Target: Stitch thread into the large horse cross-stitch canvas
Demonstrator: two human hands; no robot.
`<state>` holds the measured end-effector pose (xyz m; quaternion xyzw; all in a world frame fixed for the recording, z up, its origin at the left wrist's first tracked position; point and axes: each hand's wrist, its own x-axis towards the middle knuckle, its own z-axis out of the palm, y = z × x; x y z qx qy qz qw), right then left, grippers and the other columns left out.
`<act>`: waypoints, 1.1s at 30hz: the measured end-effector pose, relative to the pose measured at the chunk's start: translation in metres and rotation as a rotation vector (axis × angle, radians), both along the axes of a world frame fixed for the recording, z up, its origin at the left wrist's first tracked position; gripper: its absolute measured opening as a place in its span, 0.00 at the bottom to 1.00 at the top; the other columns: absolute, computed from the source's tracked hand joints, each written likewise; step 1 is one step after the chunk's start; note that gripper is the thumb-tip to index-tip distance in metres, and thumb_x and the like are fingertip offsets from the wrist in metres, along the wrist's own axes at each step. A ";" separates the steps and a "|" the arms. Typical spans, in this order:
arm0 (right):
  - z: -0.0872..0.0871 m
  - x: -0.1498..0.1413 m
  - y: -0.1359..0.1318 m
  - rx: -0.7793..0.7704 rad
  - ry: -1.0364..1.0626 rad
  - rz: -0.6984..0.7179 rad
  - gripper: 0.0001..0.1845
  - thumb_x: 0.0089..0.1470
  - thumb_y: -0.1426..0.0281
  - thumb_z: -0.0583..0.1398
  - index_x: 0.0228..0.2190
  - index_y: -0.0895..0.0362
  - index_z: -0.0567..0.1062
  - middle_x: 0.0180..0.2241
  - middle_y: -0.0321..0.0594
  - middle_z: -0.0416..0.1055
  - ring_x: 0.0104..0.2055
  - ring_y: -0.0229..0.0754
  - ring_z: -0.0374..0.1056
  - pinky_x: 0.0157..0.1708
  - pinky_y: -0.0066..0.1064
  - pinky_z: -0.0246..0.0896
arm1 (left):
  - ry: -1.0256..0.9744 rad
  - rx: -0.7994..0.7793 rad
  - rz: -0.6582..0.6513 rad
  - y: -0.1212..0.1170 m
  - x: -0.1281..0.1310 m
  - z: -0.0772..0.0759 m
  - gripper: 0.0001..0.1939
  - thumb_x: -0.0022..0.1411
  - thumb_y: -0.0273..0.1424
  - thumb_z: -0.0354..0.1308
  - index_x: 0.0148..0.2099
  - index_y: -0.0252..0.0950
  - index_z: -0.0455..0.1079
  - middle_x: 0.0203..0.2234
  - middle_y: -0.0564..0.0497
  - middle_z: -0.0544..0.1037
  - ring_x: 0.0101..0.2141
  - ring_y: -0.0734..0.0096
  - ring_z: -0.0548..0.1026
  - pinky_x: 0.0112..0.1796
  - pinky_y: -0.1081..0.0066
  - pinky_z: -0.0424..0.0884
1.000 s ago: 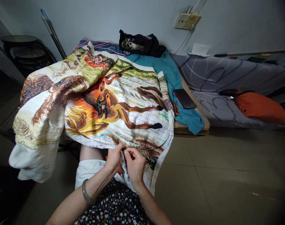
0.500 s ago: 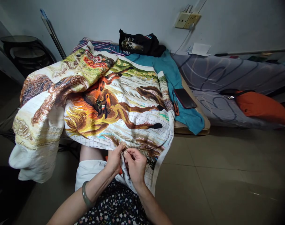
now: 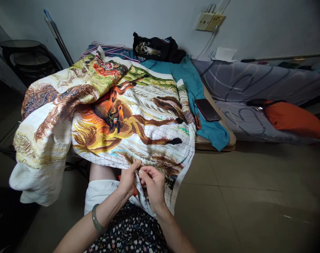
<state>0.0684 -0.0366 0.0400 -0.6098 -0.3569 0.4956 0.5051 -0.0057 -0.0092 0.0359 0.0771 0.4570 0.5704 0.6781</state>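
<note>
A large cross-stitch cloth [image 3: 160,137] with brown and orange horse figures and printed grid lines spreads from the table over my lap. My left hand [image 3: 129,179] grips its near edge, thumb on top and fingers underneath. Beside it, my right hand [image 3: 153,182] is closed in a pinch close to the cloth, thumb against the forefinger. Whatever lies between those fingertips is too small to make out. Loose thread [image 3: 114,117] lies on the horses in the middle of the cloth. The cloth's left part is folded over itself and hangs down.
Right of the cloth, a phone [image 3: 207,109] and orange-handled scissors [image 3: 197,121] lie on teal fabric [image 3: 215,135]. A black printed bag [image 3: 157,49] and pink hangers [image 3: 104,50] sit behind. Farther right is a grey covered sofa [image 3: 236,116] with an orange cushion [image 3: 294,119].
Both hands stay at the cloth's near edge in almost the same pose. Only a very slight shift of the whole view shows.
</note>
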 end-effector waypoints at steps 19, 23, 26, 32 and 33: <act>-0.018 -0.016 -0.005 0.217 -0.271 -0.148 0.08 0.51 0.68 0.58 0.27 0.61 0.73 0.24 0.38 0.69 0.26 0.37 0.64 0.27 0.26 0.61 | 0.061 -0.030 0.001 0.004 0.000 0.003 0.09 0.41 0.28 0.64 0.26 0.32 0.68 0.20 0.56 0.70 0.24 0.77 0.67 0.29 0.74 0.63; -0.019 -0.017 -0.005 0.232 -0.269 -0.168 0.09 0.51 0.68 0.58 0.27 0.61 0.73 0.25 0.39 0.71 0.27 0.38 0.65 0.29 0.27 0.61 | 0.062 -0.045 0.008 0.004 0.000 0.005 0.08 0.40 0.27 0.64 0.24 0.32 0.67 0.18 0.57 0.68 0.22 0.79 0.65 0.26 0.75 0.61; -0.019 -0.018 -0.005 0.235 -0.266 -0.175 0.09 0.51 0.67 0.59 0.27 0.61 0.73 0.25 0.39 0.71 0.27 0.38 0.65 0.28 0.27 0.62 | 0.049 -0.039 0.010 0.004 0.001 0.007 0.08 0.40 0.27 0.64 0.24 0.32 0.67 0.19 0.57 0.68 0.22 0.79 0.65 0.27 0.75 0.61; -0.010 -0.011 0.002 0.147 -0.150 -0.206 0.12 0.51 0.66 0.59 0.35 0.61 0.70 0.20 0.34 0.67 0.19 0.34 0.62 0.20 0.25 0.60 | -0.001 -0.003 0.004 0.001 -0.001 0.005 0.11 0.40 0.29 0.67 0.27 0.33 0.70 0.21 0.55 0.72 0.24 0.77 0.68 0.29 0.74 0.64; -0.008 -0.008 0.004 0.140 -0.159 -0.167 0.13 0.51 0.67 0.59 0.38 0.61 0.69 0.20 0.33 0.67 0.18 0.34 0.62 0.20 0.24 0.60 | -0.012 0.011 0.006 0.000 -0.001 0.004 0.12 0.40 0.29 0.68 0.28 0.33 0.71 0.22 0.54 0.73 0.25 0.76 0.69 0.31 0.74 0.65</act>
